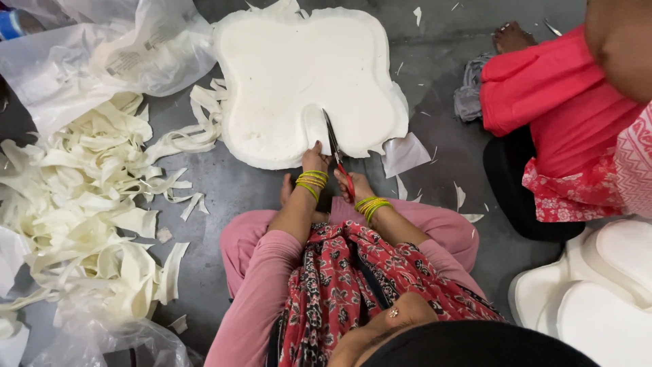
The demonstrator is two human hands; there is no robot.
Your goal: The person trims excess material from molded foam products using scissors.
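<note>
White foam slab [299, 68] being trimmed with scissors [337, 155].
Left hand [314, 160] is pinning its edge steady (fingers pressing); right hand [354, 185] is gripping the red handles.

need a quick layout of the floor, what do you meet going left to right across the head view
pile of cream strips → left hand on the white foam piece → scissors → right hand → grey cloth → another person's red clothing
</note>
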